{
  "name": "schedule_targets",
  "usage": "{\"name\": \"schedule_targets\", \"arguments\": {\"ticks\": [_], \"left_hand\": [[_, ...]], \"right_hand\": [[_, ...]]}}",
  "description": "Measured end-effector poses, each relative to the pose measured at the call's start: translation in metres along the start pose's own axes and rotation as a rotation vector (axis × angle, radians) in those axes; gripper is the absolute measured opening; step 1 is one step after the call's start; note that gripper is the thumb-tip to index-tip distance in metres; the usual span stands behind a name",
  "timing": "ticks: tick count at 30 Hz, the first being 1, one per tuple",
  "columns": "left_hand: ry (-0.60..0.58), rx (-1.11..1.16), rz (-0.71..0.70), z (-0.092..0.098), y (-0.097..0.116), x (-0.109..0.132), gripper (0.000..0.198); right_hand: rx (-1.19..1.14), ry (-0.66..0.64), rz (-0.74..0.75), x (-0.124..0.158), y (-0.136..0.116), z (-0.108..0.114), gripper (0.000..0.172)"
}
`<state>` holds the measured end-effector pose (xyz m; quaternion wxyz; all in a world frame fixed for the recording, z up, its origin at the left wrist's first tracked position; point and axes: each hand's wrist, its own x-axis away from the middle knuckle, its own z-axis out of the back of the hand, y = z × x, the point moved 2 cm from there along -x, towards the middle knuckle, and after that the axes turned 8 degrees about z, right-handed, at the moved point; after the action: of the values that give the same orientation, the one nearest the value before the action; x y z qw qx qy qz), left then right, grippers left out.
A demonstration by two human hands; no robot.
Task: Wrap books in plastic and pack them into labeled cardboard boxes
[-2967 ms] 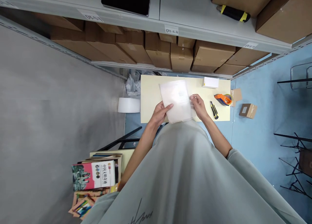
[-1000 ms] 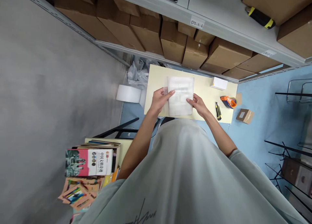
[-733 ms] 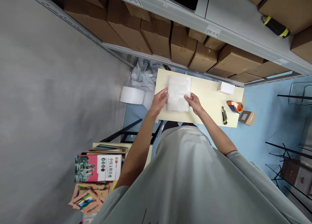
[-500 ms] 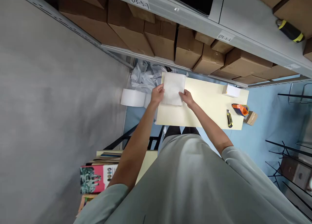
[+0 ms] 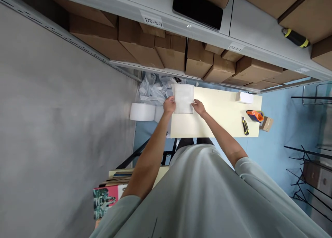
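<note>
A flat, roughly square packet in white wrap (image 5: pixel 184 98) is held level over the left end of the cream table (image 5: pixel 215 122). My left hand (image 5: pixel 169 105) grips its left edge, fingers partly hidden by the packet. On the opposite edge, my right hand (image 5: pixel 199 107) pinches the side between thumb and fingers. What lies inside the wrap cannot be seen.
White rolls (image 5: pixel 142 112) and crumpled wrap (image 5: pixel 153 89) lie left of the table. On its right are a white box (image 5: pixel 245 97), a utility knife (image 5: pixel 245 126) and an orange tape dispenser (image 5: pixel 255 115). A shelf of cardboard boxes (image 5: pixel 199 58) overhangs the far side.
The view has shifted, so the shelf and table sit a little lower in the picture. Both hands keep hold of the packet's sides, and it looks slightly narrower and straighter.
</note>
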<state>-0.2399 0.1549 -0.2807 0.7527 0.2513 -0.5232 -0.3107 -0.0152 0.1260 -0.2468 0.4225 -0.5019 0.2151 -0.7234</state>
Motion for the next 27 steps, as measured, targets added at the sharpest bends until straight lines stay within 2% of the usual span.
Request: {"name": "schedule_targets", "arguments": {"ticks": [5, 7, 10, 13, 16, 20, 24, 27], "left_hand": [[-0.011, 0.114, -0.089, 0.003, 0.009, 0.042, 0.033], [-0.019, 0.174, -0.139, 0.01, 0.009, 0.07, 0.03], [-0.028, 0.246, -0.229, 0.027, 0.005, 0.12, 0.028], [0.055, 0.249, -0.249, 0.049, -0.003, 0.174, 0.028], [0.214, 0.27, -0.263, 0.07, -0.012, 0.233, 0.025], [0.484, 0.307, -0.326, 0.084, -0.029, 0.326, 0.024], [0.713, 0.328, -0.293, 0.077, -0.058, 0.433, 0.026], [0.872, 0.356, -0.256, 0.07, -0.088, 0.515, 0.026]], "right_hand": [[0.01, -0.024, 0.054, 0.026, -0.01, 0.023, 0.049], [0.015, -0.057, 0.131, 0.041, -0.016, 0.034, 0.046], [0.012, -0.132, 0.329, 0.07, -0.026, 0.053, 0.045], [0.032, -0.195, 0.51, 0.101, -0.034, 0.074, 0.05], [0.057, -0.274, 0.607, 0.127, -0.042, 0.085, 0.054], [0.064, -0.445, 0.745, 0.16, -0.054, 0.073, 0.052], [0.046, -0.694, 0.882, 0.211, -0.064, 0.036, 0.049], [0.048, -0.876, 0.962, 0.267, -0.065, 0.004, 0.049]]}}
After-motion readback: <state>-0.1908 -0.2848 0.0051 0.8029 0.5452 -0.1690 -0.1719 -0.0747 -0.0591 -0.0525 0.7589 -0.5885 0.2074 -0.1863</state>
